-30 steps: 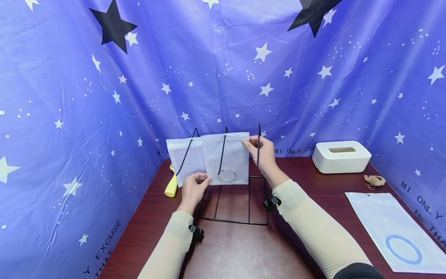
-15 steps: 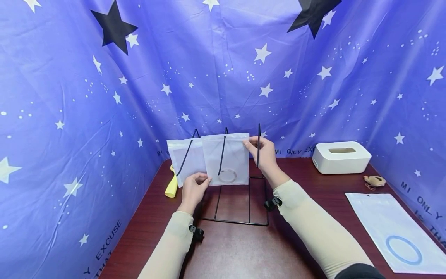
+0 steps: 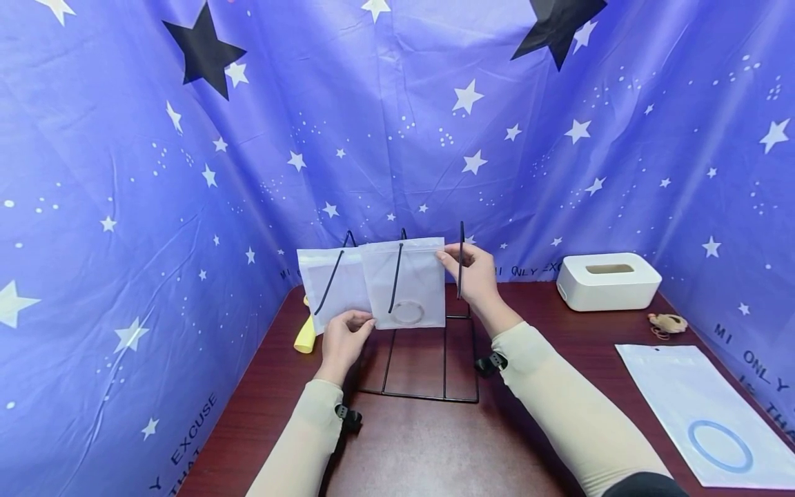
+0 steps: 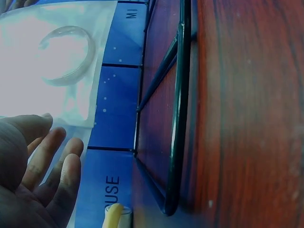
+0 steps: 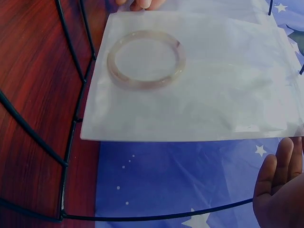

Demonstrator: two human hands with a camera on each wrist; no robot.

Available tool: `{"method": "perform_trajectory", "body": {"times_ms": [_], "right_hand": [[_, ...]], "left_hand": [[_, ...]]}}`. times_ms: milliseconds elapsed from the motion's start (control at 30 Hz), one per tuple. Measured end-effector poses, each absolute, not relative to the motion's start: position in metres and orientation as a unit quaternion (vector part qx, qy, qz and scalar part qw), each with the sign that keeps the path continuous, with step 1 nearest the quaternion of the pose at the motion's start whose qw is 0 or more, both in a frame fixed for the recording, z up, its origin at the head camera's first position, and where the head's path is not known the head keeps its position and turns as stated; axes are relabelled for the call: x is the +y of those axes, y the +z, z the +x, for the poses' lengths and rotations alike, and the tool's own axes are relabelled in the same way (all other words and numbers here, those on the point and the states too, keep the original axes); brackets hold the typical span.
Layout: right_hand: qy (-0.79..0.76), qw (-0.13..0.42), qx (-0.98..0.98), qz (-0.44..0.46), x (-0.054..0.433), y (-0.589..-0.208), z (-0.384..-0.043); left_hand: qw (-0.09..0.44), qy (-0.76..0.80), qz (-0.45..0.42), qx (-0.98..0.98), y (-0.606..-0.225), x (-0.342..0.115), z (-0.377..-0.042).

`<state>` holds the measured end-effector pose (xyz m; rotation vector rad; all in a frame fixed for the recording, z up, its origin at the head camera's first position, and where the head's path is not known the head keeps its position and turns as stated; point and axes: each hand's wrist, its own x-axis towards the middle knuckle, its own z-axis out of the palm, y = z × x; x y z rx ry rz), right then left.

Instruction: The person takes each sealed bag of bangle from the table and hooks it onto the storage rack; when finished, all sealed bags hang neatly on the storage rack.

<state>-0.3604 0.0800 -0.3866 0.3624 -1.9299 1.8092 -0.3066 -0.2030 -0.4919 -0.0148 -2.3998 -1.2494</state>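
A translucent zip bag (image 3: pixel 416 283) hangs upright on the middle hook of a black wire rack (image 3: pixel 428 397). Inside its lower part a pale bangle (image 5: pixel 147 85) shows through, also in the left wrist view. My left hand (image 3: pixel 343 342) pinches the bag's lower left corner between thumb and fingers. At the upper right corner, my right hand (image 3: pixel 475 276) pinches the bag's edge, partly behind the rack's right hook (image 3: pixel 461 259). A second white zip bag (image 3: pixel 332 283) hangs on the left hook, overlapped by the first.
Behind the rack on the left lies a yellow object (image 3: pixel 304 338). A white tissue box (image 3: pixel 609 283), a small wooden-looking figure (image 3: pixel 667 323) and a flat white bag (image 3: pixel 689 393) with a blue ring (image 3: pixel 720 445) are on the right of the table (image 3: pixel 435 455). Starry cloth (image 3: pixel 385 138) surrounds it.
My right hand and the bag's right edge have shifted slightly right. My left hand stays at the lower left corner, and the second bag hangs as before.
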Motion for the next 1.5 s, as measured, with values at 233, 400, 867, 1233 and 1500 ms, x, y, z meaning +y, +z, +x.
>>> {"method": "perform_trajectory", "body": {"times_ms": [233,400,867,1233,1500], "right_hand": [[0.652,0.237,-0.708,0.132,0.087,-0.391,-0.36],[0.656,0.24,-0.702,0.135,0.094,-0.393,-0.356],[0.633,0.247,-0.713,0.174,0.144,-0.377,-0.288],[0.613,0.277,-0.716,0.186,0.182,-0.398,-0.272],[0.592,0.273,-0.732,0.201,0.195,-0.398,-0.265]], "left_hand": [[0.212,-0.46,-0.01,-0.862,-0.489,-0.205,-0.302],[0.218,-0.456,-0.024,-0.862,-0.489,-0.209,-0.298],[0.225,-0.429,-0.055,-0.873,-0.496,-0.225,-0.276],[0.145,-0.466,-0.081,-0.869,-0.506,-0.242,-0.253],[0.081,-0.449,-0.064,-0.887,-0.514,-0.252,-0.249]]}}
